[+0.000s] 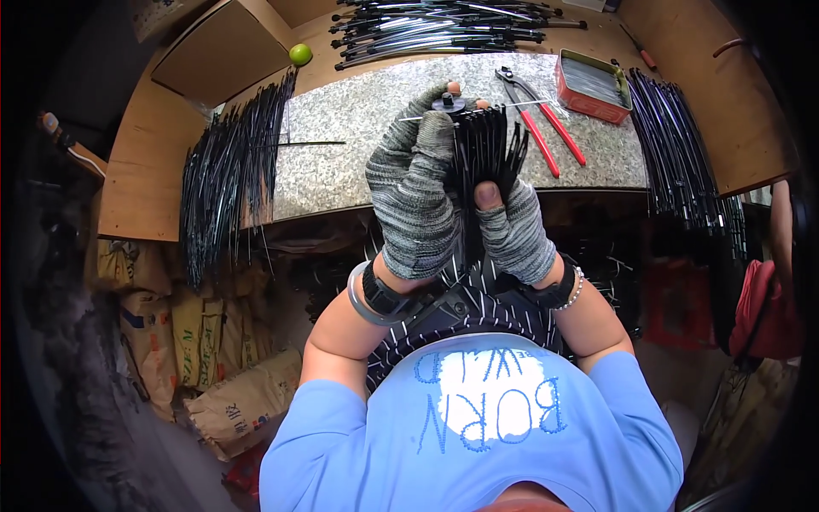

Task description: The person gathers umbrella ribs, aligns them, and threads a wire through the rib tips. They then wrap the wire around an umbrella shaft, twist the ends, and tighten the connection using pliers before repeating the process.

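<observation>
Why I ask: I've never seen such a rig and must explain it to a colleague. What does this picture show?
There is no machine, just a person in grey knitted fingerless gloves. The one picture comes from a fisheye camera on the person's head, looking down, so straight edges bend and the blue shirt fills the bottom. The right hand grips a bundle of black strips; the left hand holds a small dark round piece beside it. On the speckled worktop lie red-handled pliers and a red tin of thin strips. More dark strips hang at the left and right.
</observation>
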{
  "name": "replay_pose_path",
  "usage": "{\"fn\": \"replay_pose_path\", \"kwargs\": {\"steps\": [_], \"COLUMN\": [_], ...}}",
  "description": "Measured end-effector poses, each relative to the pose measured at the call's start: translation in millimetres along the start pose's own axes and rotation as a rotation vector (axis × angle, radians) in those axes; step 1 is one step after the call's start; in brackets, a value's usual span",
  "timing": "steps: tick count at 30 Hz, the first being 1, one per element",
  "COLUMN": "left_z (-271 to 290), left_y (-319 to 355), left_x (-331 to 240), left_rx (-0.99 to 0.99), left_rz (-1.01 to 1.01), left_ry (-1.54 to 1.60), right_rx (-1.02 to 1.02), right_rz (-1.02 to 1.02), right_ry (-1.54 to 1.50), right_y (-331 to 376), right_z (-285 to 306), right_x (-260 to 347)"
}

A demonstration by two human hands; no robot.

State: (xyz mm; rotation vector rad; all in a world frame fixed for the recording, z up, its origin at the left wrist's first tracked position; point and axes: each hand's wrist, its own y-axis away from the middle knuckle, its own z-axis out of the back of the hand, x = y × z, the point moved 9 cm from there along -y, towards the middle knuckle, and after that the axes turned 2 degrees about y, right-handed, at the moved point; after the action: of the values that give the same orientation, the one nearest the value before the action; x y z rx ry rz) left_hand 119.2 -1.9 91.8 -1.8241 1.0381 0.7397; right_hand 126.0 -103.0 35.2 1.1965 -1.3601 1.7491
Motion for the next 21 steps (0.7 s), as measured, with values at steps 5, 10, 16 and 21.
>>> {"fn": "replay_pose_path", "kwargs": {"steps": [5, 10, 16, 21], "left_z": [-0.3, -4.5, -22.3, 2.1], "left_y": [0.0, -2.7, -3.5, -9.1], "left_x": [14.5, 30.9, -8.1, 11.9], "left_rx": [0.009, 0.072, 0.302, -0.036], "left_rz": [0.098, 0.292, -0.503, 0.005], "left_ry": [0.135, 0.352, -1.184, -0.080], "right_rx": [0.005, 0.054, -0.044, -0.097], "right_rz": [-0.029, -0.077, 0.054, 0.101], "right_ry": [0.066, -0.032, 0.048, 0.269], "right_y": [-5.3, -5.9, -6.6, -7.4], "right_z": [-0.5, -3.6, 5.9, 10.9], "right_x": [1.3, -12.2, -8.1, -2.5]}}
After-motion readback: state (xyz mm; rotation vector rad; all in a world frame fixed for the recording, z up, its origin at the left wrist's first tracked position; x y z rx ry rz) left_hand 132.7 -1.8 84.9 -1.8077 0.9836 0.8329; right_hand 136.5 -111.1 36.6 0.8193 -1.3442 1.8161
